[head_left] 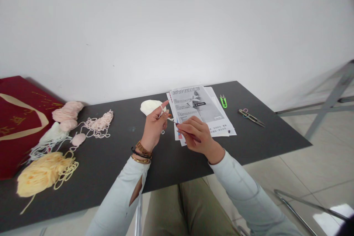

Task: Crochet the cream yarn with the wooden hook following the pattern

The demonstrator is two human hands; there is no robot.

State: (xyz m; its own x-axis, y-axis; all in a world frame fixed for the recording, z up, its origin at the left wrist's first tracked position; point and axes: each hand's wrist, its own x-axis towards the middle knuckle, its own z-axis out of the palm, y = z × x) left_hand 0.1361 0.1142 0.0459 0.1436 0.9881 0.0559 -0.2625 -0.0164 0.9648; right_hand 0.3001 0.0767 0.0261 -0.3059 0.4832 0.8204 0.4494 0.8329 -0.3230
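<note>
White yarn (162, 111) loops round the raised index finger of my left hand (156, 123), whose thumb and other fingers pinch the strand. A crochet hook (173, 121) is gripped in my right hand (197, 134), its thin metal end pointing left to the yarn at my left fingertips. The two hands are close together above the table, nearly touching. Just behind my left hand lies a ball of white yarn (149, 106). Small stitches at the hook's tip are too fine to make out.
Printed sheets (204, 112) lie beyond my right hand on the dark table (110, 169). Green thread snips (223, 101) and metal snips (251, 118) are to the right. At left are yellow yarn (41, 173), pink yarn (68, 115), pale yarn (54, 134) and a red bag (22, 118).
</note>
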